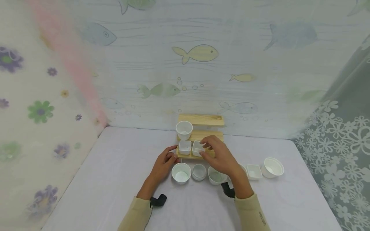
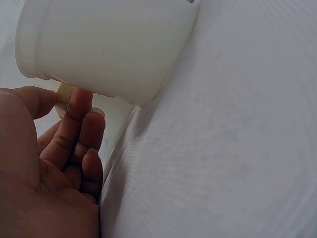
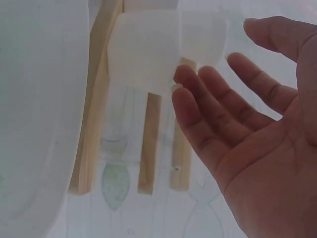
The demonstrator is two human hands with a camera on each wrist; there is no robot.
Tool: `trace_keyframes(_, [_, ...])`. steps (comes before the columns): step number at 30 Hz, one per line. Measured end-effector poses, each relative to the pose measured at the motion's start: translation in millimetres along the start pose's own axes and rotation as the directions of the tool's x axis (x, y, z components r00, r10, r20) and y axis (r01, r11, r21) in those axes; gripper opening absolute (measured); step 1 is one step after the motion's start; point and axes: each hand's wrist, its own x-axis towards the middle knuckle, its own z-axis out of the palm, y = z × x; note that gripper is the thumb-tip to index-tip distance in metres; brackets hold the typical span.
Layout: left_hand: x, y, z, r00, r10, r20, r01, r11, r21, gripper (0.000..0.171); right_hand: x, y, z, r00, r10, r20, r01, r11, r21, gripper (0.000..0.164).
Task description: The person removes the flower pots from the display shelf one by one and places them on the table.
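Note:
A tiered wooden rack (image 1: 200,120) stands at the back of the table. On its lowest tier are two small square white cups, the left one (image 1: 185,147) and the right one (image 1: 197,149). One tier up, at the left end, sits a round white cup (image 1: 184,129). My left hand (image 1: 162,165) pinches the rack's left end, a bit of wood (image 2: 63,95) showing between thumb and finger. Fingers spread and slightly bent, my right hand (image 1: 221,157) is beside the right square cup, which shows pale (image 3: 143,47) past its fingertips in the right wrist view.
Several white bowls and cups line the table in front of the rack: a round bowl (image 1: 181,173), a small cup (image 1: 199,172), another bowl (image 1: 216,177) partly below the right hand, a square dish (image 1: 254,172) and a bowl (image 1: 272,167) at right. A fish-patterned curtain (image 1: 162,64) hangs behind.

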Motion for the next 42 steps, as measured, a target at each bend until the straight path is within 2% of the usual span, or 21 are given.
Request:
trace_keyframes(9, [0.1, -1.9, -1.4, 1.000, -0.017, -0.004, 0.017, 1.000, 0.003, 0.042, 6.1, -4.1, 9.8, 0.998, 0.056, -0.037, -0.057, 0.998, -0.016, 0.032])
trace_keyframes(17, [0.4, -1.5, -0.8, 1.000, -0.017, -0.002, 0.017, 1.000, 0.007, 0.041, 13.2, -7.4, 15.9, 0.990, 0.063, -0.126, -0.068, 0.997, -0.040, 0.030])
trace_keyframes(23, [0.8, -0.7, 0.8, 1.000, -0.023, 0.000, 0.023, 1.000, -0.006, 0.042, 18.1, -9.5, 17.7, 0.978, 0.071, -0.195, -0.078, 0.997, -0.026, 0.037])
trace_keyframes(33, [1.7, -1.2, -0.1, 1.000, -0.009, 0.003, 0.009, 1.000, -0.005, 0.042, 29.1, -13.6, 18.8, 0.977, 0.118, -0.178, -0.122, 0.992, -0.012, 0.048])
trace_keyframes(42, [1.2, -0.8, -0.6, 1.000, -0.007, 0.007, 0.007, 1.000, -0.010, 0.042, 34.7, -13.8, 23.5, 0.977, 0.137, -0.161, -0.136, 0.991, 0.020, 0.046])
